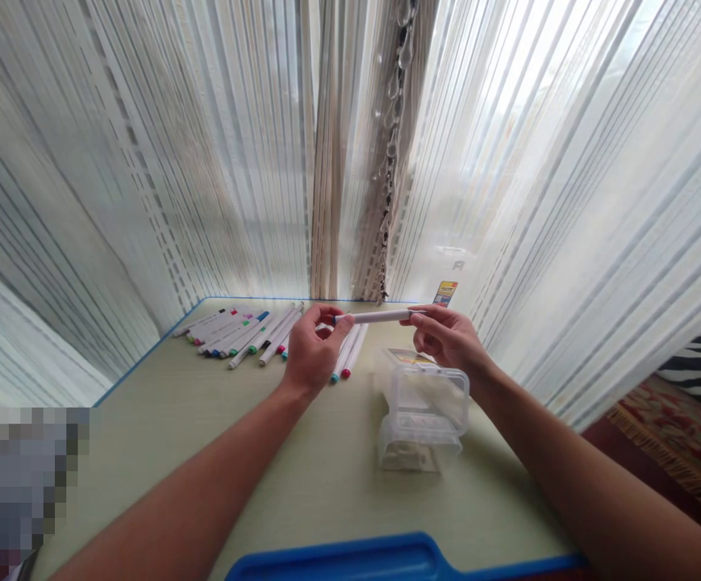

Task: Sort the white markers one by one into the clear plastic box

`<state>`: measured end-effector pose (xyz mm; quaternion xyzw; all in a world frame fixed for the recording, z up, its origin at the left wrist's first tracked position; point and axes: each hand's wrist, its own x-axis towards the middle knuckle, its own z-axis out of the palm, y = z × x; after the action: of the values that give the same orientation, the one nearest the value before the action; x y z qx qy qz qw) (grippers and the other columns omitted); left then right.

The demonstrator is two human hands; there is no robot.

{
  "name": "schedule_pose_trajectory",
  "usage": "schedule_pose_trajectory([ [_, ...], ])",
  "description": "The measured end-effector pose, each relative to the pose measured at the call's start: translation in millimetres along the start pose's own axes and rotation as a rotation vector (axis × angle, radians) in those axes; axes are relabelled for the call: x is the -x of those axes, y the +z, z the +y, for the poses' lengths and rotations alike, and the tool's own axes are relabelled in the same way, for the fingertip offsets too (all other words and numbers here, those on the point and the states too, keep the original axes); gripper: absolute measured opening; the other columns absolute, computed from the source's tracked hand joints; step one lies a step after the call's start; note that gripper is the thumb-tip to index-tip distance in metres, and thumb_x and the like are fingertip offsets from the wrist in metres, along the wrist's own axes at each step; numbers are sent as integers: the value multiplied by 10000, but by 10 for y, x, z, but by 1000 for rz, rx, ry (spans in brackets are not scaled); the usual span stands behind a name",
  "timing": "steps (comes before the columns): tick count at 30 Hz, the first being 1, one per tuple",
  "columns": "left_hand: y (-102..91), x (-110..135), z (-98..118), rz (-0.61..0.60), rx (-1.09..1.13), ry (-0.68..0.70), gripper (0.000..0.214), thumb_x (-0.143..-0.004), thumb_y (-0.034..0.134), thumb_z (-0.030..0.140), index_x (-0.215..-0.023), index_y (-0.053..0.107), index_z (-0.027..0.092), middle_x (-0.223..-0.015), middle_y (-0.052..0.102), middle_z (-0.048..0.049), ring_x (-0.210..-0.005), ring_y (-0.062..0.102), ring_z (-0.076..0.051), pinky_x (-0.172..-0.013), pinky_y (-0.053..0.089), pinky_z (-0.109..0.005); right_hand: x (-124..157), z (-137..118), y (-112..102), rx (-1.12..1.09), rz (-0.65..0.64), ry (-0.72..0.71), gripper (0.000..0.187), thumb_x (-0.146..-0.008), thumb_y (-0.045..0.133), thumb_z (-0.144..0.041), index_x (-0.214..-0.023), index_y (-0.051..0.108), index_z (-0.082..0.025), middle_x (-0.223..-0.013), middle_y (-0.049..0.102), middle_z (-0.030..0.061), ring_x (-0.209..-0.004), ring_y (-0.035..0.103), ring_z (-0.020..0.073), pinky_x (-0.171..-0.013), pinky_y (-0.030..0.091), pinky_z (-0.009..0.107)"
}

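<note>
Both my hands hold one white marker (377, 317) level above the pale green table (302, 484). My left hand (312, 349) pinches its left end, near the dark cap. My right hand (447, 337) pinches its right end. A row of several white markers (238, 331) with coloured caps lies on the table beyond and left of my left hand. Two more markers (348, 359) lie just under the held one. A clear plastic box (423, 415) with its lid open stands below my right hand.
Sheer striped curtains (205, 161) close in the table at the back and both sides. A small yellow card (445, 292) leans at the back right. A blue plastic edge (350, 558) runs along the table's near side. A patterned rug (677, 444) shows at the right.
</note>
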<state>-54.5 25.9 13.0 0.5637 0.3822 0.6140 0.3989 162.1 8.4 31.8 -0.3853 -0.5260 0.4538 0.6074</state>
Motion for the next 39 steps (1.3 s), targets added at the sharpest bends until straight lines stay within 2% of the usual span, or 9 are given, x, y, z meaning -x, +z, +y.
schedule_pose_trajectory([
  [17, -6, -22, -28, 8, 40, 3, 240, -801, 691, 392, -855, 640, 164, -745, 626, -21, -519, 494, -88, -431, 351, -196, 14, -6, 11, -14, 18, -12, 289, -661, 877, -392, -839, 779, -188, -762, 748, 59, -433, 520, 79, -387, 239, 232],
  [24, -3, -12, -19, 17, 37, 2, 226, -786, 701, 377, -854, 648, 169, -752, 636, -28, -528, 507, -95, -431, 352, -198, 7, 3, -4, -7, 35, 4, 282, -676, 871, -406, -845, 790, -196, -772, 752, 65, -432, 516, 83, -375, 236, 238],
  [39, -2, 4, -8, 12, 47, 0, 243, -749, 738, 351, -876, 659, 160, -801, 643, -30, -515, 495, -76, -433, 354, -200, -3, -1, 7, -71, 93, 51, 285, -615, 899, -403, -780, 777, -204, -786, 760, 64, -405, 477, 72, -362, 204, 242],
])
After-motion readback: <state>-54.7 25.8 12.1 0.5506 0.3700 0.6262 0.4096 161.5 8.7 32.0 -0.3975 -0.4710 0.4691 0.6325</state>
